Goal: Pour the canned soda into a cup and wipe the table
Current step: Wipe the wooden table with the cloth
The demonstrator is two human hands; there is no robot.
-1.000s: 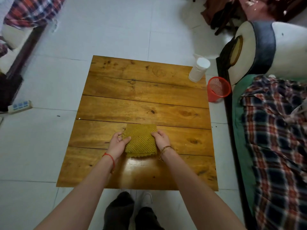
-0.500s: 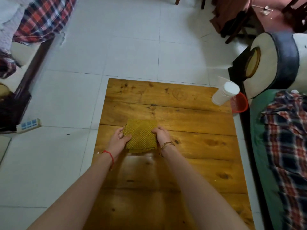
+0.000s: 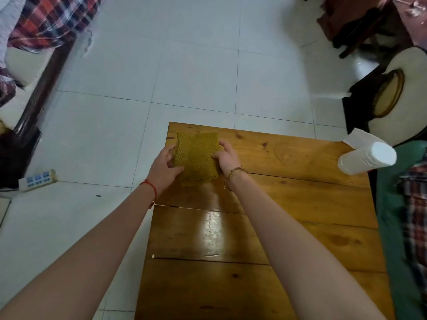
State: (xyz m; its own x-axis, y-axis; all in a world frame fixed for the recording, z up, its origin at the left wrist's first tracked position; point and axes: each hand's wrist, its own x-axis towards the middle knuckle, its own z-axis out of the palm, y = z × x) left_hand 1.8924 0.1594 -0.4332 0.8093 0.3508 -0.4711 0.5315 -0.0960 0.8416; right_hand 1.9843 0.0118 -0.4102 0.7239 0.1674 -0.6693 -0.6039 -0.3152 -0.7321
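Wiping at the worktop's far left corner, the left hand and right hand each pinch a side of the folded yellow-green cloth, which lies flat between them; unwiped boards stretch right toward the white cup.

The table's near end runs off the bottom edge. Both forearms leave the frame at the lower corners. The left hand and right hand cover the cloth's side edges, so its full outline cannot be told. The white cup is motion-blurred; its contents are hidden. The plaid fabric is cropped at right.
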